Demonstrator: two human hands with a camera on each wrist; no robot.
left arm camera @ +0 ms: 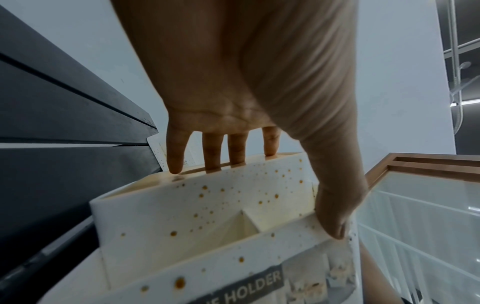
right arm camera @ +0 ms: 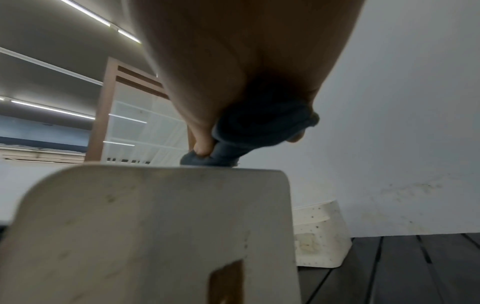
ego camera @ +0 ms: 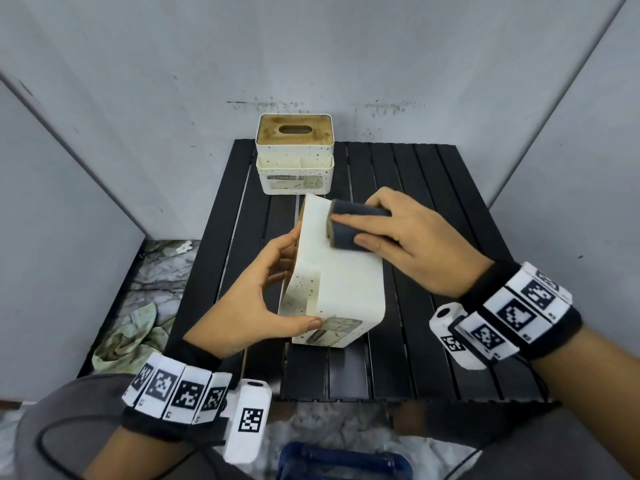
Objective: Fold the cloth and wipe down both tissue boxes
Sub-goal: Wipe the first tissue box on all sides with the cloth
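Observation:
A cream speckled tissue box (ego camera: 346, 282) lies tipped on its side in the middle of the black slatted table (ego camera: 433, 341). My left hand (ego camera: 266, 292) grips it, thumb on the labelled front (left arm camera: 233, 265), fingers (left arm camera: 213, 152) hooked over its left edge. My right hand (ego camera: 408, 244) holds a folded dark blue cloth (ego camera: 353, 225) and presses it on the box's upturned side near the far end. In the right wrist view the cloth (right arm camera: 254, 131) sits bunched under my fingers on top of the box (right arm camera: 155, 226). A second tissue box (ego camera: 295, 154) with a wooden lid stands upright at the table's far edge.
Grey walls close in the table at the back and on both sides. A crumpled pale green rag (ego camera: 128, 337) lies on the marbled floor left of the table. A blue object (ego camera: 343, 462) sits below the table's near edge.

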